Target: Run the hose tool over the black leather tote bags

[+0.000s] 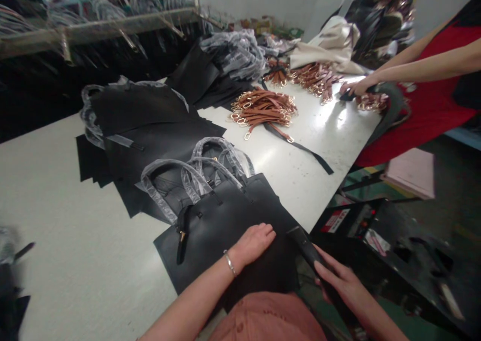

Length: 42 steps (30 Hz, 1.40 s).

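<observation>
A black handbag panel [225, 225] lies in front of me, its handles [218, 160] wrapped in clear plastic. From its left side hangs a short black strap [181, 235] with a gold-coloured clasp. My left hand [255, 240] rests palm down on the panel, fingers stretched out and holding nothing. At the panel's right edge, my right hand [334, 276] is closed round a long, narrow black piece [306, 245] with a flat end. Whether this piece is a strap or a tool I cannot tell. Its lower part runs down past my wrist.
More black panels [139, 115] are stacked behind. Brown straps with gold clips [265, 108] lie bundled beside a loose black strap [308, 150]. At right, a co-worker's hands [361, 86] hold a dark object. A black machine [376, 250] stands below the table's right edge.
</observation>
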Tool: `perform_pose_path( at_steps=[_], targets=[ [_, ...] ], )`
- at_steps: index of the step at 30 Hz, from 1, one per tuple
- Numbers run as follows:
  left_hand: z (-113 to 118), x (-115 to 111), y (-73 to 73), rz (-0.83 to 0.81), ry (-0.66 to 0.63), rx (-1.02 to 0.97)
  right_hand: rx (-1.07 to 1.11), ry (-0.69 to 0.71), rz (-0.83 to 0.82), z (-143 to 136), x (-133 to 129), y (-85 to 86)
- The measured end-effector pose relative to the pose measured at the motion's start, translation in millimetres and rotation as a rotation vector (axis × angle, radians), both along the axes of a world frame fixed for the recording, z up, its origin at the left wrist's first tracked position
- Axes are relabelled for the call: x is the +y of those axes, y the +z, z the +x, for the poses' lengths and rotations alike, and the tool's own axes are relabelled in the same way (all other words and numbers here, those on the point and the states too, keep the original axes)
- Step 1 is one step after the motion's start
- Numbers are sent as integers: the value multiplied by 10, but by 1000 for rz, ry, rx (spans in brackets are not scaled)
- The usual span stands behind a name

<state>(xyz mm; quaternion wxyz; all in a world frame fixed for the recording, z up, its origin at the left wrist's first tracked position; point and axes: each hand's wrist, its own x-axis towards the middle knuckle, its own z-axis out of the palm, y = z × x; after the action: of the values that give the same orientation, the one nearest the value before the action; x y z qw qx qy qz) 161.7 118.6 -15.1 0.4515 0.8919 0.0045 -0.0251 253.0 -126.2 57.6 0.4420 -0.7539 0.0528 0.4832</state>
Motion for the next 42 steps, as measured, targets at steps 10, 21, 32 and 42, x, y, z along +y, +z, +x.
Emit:
perform_pose_path(
  at_steps=[10, 21, 32, 42],
  targets=[
    [305, -108, -89, -62, 72, 139, -1, -93, -30, -55, -99, -9],
    [108, 169, -116, -29, 467, 152, 46, 104, 45, -127, 79, -2],
    [46, 185, -140, 24, 386, 140, 125, 170, 61, -24, 372, -144],
    [51, 178, -160, 6, 408, 109, 50, 213, 62, -49, 441, -200]
  ],
)
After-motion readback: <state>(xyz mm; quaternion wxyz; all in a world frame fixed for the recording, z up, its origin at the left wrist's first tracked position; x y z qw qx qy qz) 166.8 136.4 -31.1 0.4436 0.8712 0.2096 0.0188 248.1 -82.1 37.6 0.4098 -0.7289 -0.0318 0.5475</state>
